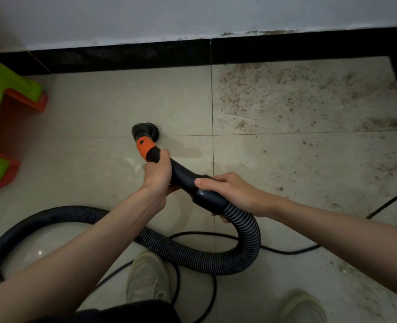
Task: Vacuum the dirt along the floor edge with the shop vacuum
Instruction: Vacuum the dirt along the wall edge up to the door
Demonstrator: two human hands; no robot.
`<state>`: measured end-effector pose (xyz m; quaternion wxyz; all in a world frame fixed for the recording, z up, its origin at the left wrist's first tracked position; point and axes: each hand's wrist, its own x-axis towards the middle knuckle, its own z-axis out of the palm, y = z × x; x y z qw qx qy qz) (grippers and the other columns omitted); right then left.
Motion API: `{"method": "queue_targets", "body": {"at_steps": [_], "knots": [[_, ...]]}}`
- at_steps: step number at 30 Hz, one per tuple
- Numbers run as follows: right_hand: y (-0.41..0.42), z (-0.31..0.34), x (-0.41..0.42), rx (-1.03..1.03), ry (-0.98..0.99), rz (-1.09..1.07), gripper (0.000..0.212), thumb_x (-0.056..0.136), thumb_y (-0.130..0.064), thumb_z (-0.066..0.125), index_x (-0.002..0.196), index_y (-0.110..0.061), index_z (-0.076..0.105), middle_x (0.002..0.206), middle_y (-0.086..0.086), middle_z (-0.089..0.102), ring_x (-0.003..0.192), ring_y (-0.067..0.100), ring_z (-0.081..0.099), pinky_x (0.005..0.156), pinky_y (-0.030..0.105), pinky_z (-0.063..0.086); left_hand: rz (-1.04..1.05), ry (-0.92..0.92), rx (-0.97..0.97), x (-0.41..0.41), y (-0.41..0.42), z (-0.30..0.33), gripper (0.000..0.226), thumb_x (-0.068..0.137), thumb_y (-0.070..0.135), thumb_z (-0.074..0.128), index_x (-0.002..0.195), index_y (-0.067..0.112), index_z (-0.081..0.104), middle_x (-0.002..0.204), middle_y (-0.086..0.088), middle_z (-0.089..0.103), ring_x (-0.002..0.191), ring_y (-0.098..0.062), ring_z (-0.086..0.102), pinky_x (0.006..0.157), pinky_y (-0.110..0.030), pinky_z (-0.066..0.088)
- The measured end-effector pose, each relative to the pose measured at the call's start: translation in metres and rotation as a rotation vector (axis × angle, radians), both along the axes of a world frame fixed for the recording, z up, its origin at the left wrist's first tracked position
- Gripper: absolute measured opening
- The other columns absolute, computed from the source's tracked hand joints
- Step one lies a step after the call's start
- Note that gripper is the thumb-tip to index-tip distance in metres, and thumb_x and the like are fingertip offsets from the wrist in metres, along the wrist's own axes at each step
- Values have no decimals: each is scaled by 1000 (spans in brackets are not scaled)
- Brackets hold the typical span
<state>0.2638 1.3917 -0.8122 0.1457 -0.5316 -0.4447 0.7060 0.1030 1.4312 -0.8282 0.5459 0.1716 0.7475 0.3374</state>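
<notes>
Both hands — left hand (156,176) and right hand (225,190) — clamp the black curved vacuum wand (185,178), its round nozzle (144,130) on clean tile (brown dirt (286,94) lies rightward) — the looped black cord (216,236) risks snagging feet.

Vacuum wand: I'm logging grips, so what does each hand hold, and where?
Both hold the vacuum wand. The left hand grips just behind the orange collar; the right hand grips the rear cuff where the ribbed hose joins.
</notes>
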Motion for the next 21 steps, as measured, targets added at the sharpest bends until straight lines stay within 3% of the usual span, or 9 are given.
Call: {"method": "queue_targets", "body": {"at_steps": [3, 7, 9, 14, 18, 21], "knots": [[-14, 1, 20, -137, 13, -31, 36, 92, -41, 56, 89, -6, 64, 66, 8, 65, 57, 22, 63, 47, 29, 53, -189, -44, -9, 25, -7, 4, 45, 97, 32, 43, 132, 4, 34, 100, -10, 55, 80, -21, 60, 43, -27, 51], [-44, 2, 36, -264, -21, -38, 31, 95, -37, 50, 88, -10, 63, 73, 6, 69, 67, 23, 66, 68, 39, 57, -460, -70, -48, 58, -25, 3, 45, 98, 36, 43, 127, 4, 33, 95, -8, 54, 76, -19, 60, 55, -30, 54], [-58, 2, 39, -263, -19, -137, 28, 96, -33, 48, 89, -9, 60, 76, 10, 68, 67, 25, 65, 66, 37, 57, -540, -96, -49, 68, -29, 2, 44, 98, 37, 43, 126, 5, 32, 94, -7, 53, 75, -18, 60, 55, -29, 54], [-71, -3, 38, -79, -66, -300, 20, 97, -29, 52, 90, -11, 56, 79, 12, 63, 66, 29, 64, 59, 42, 57, -557, -157, -28, 73, -28, 0, 45, 98, 37, 43, 127, 5, 32, 97, -8, 52, 81, -19, 59, 60, -31, 53], [-64, -3, 33, 21, -114, -334, 22, 95, -28, 55, 78, -14, 57, 68, 5, 61, 52, 18, 60, 49, 33, 53, -521, -182, -16, 71, -20, -2, 43, 98, 35, 44, 125, 3, 37, 92, -8, 50, 79, -19, 57, 62, -33, 52], [-55, -4, 33, 54, -143, -347, 23, 94, -30, 57, 76, -14, 58, 72, 7, 61, 61, 20, 60, 65, 44, 55, -551, -196, -9, 73, -9, -4, 38, 97, 35, 44, 120, 5, 38, 84, -5, 49, 71, -17, 56, 54, -29, 50]]}}
